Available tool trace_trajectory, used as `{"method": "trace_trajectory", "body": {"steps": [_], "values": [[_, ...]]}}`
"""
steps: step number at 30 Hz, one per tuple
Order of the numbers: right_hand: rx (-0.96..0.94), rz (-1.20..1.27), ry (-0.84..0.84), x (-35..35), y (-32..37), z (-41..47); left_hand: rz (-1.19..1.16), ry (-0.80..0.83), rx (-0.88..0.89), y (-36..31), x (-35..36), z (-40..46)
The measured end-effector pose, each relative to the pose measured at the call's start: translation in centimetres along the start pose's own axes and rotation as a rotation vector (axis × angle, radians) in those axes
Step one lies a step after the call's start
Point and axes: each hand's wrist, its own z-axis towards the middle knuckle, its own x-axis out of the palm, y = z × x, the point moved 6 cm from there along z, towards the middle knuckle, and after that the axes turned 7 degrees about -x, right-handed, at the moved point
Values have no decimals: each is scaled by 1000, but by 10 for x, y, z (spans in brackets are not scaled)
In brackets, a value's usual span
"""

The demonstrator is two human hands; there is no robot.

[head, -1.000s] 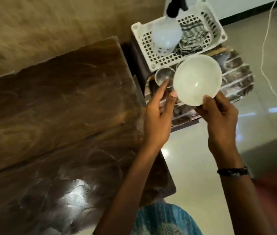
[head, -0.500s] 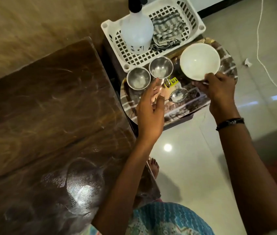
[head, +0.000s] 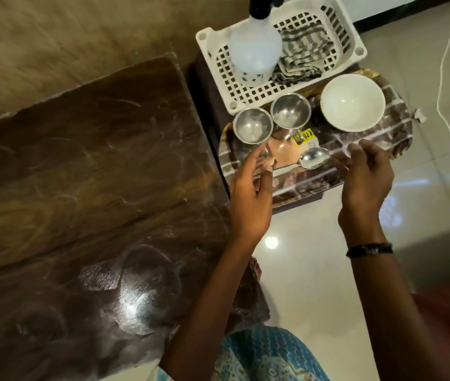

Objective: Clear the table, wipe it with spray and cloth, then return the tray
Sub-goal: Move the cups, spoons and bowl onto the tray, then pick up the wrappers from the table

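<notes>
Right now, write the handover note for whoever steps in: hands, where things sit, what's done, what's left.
Left hand: open, over the near edge of the tray, holding nothing.
Right hand: fingers loosely curled, empty, above the tray.
On the tray: white bowl, two steel cups, spoon.
Spray bottle and striped cloth are in the white basket behind the tray.
Done: wooden table cleared.
Left: spray, wipe, return the tray.
</notes>
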Motion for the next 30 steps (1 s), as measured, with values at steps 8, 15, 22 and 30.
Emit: {"method": "trace_trajectory", "body": {"steps": [8,15,22,30], "values": [[-140,-75,539,86,6,-147,-54,-189,-19,41,-116,-25],[-151,-126,792,173,-21,-288,-177,-398,-139,107,-283,-85],[-128,-209,957,259,-75,-468,-186,-567,-212,173,-473,-163],[-83,-265,1210,348,-132,-661,35,-789,-280,251,-670,-216]]}}
